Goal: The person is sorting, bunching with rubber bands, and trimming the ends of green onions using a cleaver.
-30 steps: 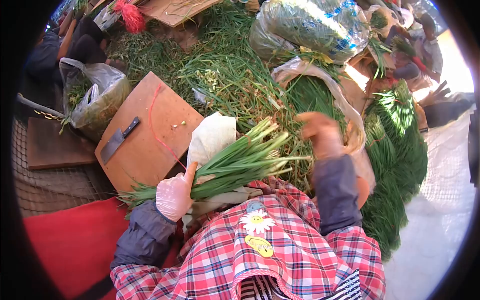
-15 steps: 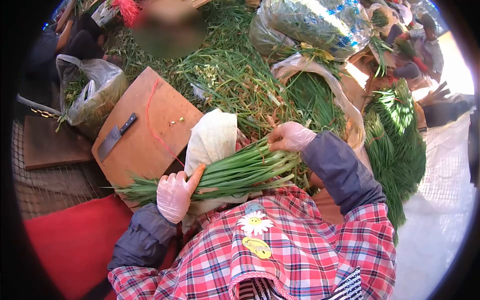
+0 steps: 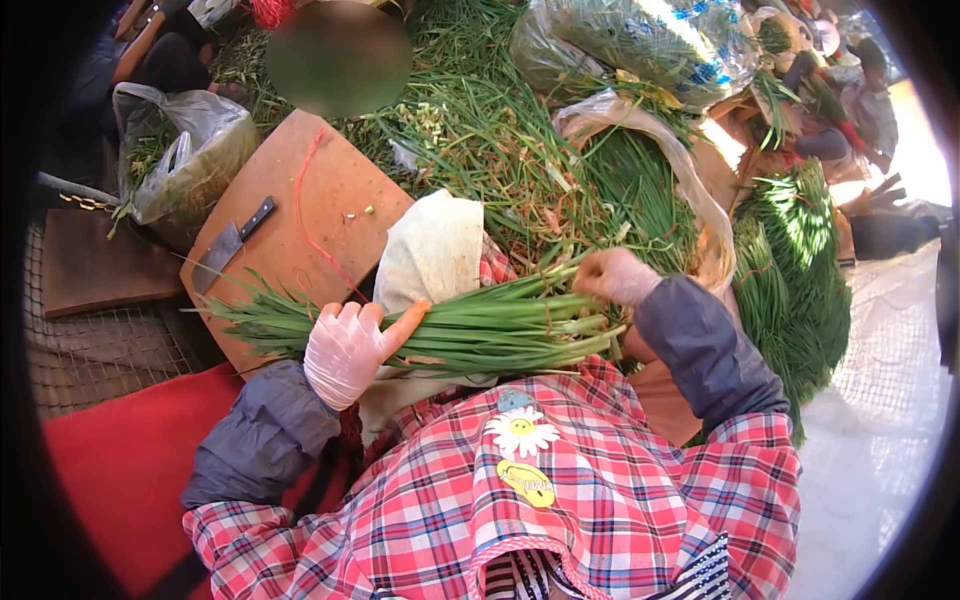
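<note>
A bunch of long green stalks (image 3: 480, 325) lies across my lap, leafy tips to the left and pale cut ends to the right. My left hand (image 3: 345, 350), in a thin translucent glove, is wrapped round the bunch near its leafy part, thumb along the top. At the pale end, my gloved right hand (image 3: 618, 277) has its fingers pinched together at the upper edge of the stalks; what they hold is too small to make out. A whitish cloth (image 3: 430, 250) covers my knee beneath the bunch.
A wooden board (image 3: 335, 190) at the left bears a knife (image 3: 232, 245) and a red string (image 3: 300, 215). Loose greens (image 3: 480, 140) lie ahead, near plastic bags (image 3: 195, 160). Tied bundles (image 3: 790, 270) stand at the right. Other people sit at the upper left and upper right.
My right hand has moved slightly right, towards the cut ends. My left hand still grips the bunch, which now lies a little more level and further left at its tips.
</note>
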The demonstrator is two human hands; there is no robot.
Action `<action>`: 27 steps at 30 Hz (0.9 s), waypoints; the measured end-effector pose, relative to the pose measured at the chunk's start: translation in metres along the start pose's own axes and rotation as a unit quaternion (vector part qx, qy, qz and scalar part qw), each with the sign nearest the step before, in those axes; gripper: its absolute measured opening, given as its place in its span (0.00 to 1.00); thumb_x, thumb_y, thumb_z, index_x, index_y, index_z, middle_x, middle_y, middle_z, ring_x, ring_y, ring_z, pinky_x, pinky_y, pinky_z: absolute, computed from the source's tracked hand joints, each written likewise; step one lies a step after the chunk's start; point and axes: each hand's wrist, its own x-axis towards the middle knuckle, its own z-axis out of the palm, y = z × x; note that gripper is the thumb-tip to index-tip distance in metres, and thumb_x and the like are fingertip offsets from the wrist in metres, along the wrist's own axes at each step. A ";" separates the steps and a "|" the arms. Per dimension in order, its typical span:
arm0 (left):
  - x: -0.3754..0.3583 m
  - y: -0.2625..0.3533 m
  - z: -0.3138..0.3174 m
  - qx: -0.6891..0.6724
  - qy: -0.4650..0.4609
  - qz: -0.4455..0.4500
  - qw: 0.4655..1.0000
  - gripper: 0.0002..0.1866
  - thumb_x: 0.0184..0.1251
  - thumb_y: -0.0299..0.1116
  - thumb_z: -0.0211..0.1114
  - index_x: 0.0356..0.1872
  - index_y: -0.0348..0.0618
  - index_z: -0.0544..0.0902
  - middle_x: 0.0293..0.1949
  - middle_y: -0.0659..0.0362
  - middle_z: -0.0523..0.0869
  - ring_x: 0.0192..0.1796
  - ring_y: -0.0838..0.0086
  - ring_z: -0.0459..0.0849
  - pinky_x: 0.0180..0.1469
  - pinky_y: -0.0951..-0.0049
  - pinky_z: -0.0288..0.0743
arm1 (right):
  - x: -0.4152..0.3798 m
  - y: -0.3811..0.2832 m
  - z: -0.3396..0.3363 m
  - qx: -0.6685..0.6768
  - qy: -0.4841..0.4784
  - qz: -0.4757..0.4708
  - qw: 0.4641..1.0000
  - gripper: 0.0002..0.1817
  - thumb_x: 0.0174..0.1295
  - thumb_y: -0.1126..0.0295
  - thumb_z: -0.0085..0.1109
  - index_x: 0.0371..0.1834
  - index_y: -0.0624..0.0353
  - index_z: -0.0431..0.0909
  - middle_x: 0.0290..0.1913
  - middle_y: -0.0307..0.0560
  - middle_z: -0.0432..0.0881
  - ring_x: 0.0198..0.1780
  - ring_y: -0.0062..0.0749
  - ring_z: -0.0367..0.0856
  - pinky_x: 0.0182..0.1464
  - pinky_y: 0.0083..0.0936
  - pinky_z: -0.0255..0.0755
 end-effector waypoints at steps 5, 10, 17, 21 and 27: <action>-0.003 0.000 0.003 0.014 -0.007 -0.009 1.000 0.29 0.53 0.31 0.56 0.62 0.62 0.71 0.22 0.63 0.66 0.25 0.72 0.71 0.28 0.70 0.66 | 0.012 0.097 -0.043 -0.252 0.136 0.161 0.945 0.16 0.54 0.57 0.58 0.36 0.58 0.82 0.34 0.55 0.83 0.38 0.48 0.82 0.43 0.38 0.73; 0.000 0.005 0.000 0.013 -0.035 -0.023 0.999 0.31 0.52 0.29 0.56 0.62 0.59 0.71 0.23 0.62 0.67 0.25 0.69 0.72 0.29 0.68 0.67 | -0.024 -0.066 -0.025 -0.084 -0.051 0.079 0.992 0.22 0.53 0.49 0.59 0.39 0.57 0.83 0.32 0.53 0.83 0.35 0.43 0.81 0.41 0.34 0.73; 0.003 0.007 -0.011 -0.041 -0.107 -0.079 0.990 0.38 0.46 0.24 0.59 0.66 0.51 0.65 0.22 0.61 0.71 0.26 0.69 0.75 0.29 0.68 0.68 | -0.015 -0.068 -0.002 0.433 0.046 -0.075 0.897 0.11 0.60 0.66 0.57 0.35 0.62 0.82 0.26 0.40 0.80 0.27 0.23 0.78 0.29 0.21 0.73; 0.004 0.002 -0.010 -0.146 -0.159 -0.136 0.967 0.47 0.41 0.28 0.68 0.69 0.44 0.57 0.25 0.56 0.78 0.28 0.65 0.80 0.29 0.66 0.71 | -0.030 -0.034 -0.072 0.600 0.100 -0.309 0.731 0.12 0.63 0.64 0.54 0.39 0.61 0.80 0.24 0.36 0.76 0.29 0.26 0.78 0.31 0.24 0.73; 0.006 0.001 -0.005 -0.167 -0.154 -0.132 0.965 0.50 0.37 0.28 0.70 0.68 0.38 0.55 0.28 0.52 0.80 0.30 0.60 0.82 0.30 0.64 0.73 | -0.032 -0.115 -0.017 0.022 0.141 -0.166 0.976 0.24 0.48 0.53 0.68 0.48 0.49 0.80 0.37 0.49 0.82 0.40 0.42 0.82 0.43 0.33 0.75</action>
